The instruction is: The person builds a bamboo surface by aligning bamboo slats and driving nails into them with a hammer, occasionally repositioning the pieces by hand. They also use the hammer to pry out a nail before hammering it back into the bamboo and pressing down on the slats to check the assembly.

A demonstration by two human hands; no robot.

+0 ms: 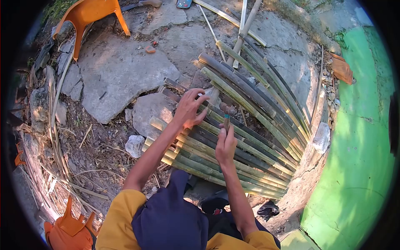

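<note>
Snugly around tool handle (226, 122) (right fingers (222, 141))

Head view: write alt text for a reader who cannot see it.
A person's left hand rests spread on a panel of bamboo slats lying on stony ground, while the right hand grips a short tool upright over them. An orange chair stands beyond.

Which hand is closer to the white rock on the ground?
Left. The left hand lies spread on the bamboo slats, up and right of the white rock; the right hand, gripping a tool handle, is farther right.
</note>
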